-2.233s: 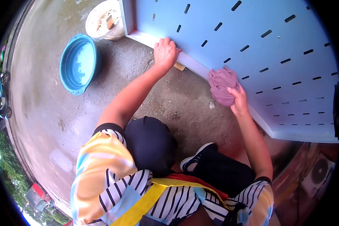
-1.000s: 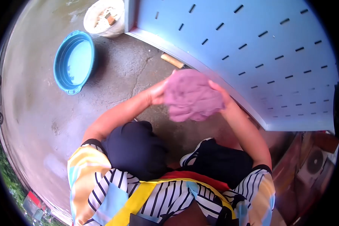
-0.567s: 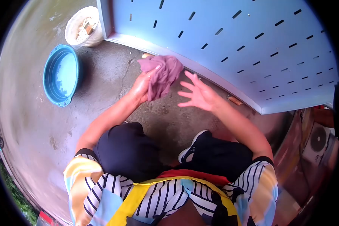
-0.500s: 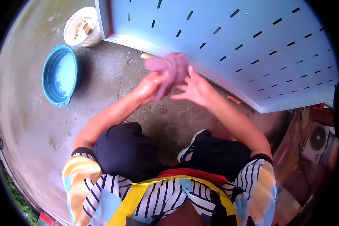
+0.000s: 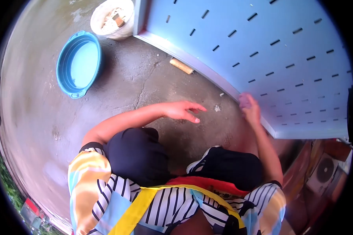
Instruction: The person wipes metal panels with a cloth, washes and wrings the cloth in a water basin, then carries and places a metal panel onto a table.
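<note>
My right hand (image 5: 252, 111) grips a bunched purple cloth (image 5: 244, 100) against the lower rim of a blue slotted metal panel (image 5: 259, 58). Most of the cloth is hidden by the fingers. My left hand (image 5: 183, 111) hovers over the wet concrete floor, fingers apart and holding nothing. The panel stands tilted in front of me, with rows of short dark slots across its face. Under its near edge lies a light wooden block (image 5: 181, 66).
A blue plastic basin (image 5: 79, 64) with water in it sits on the floor at left. Behind it, beside the panel's corner, a white bucket (image 5: 125, 30) holds pale scraps and a brown block. A fan-fronted white unit (image 5: 322, 172) stands at far right.
Both hands held the cloth before. My left hand has let go and come lower; the right has carried the cloth rightward to the panel's rim. The view has shifted too.
</note>
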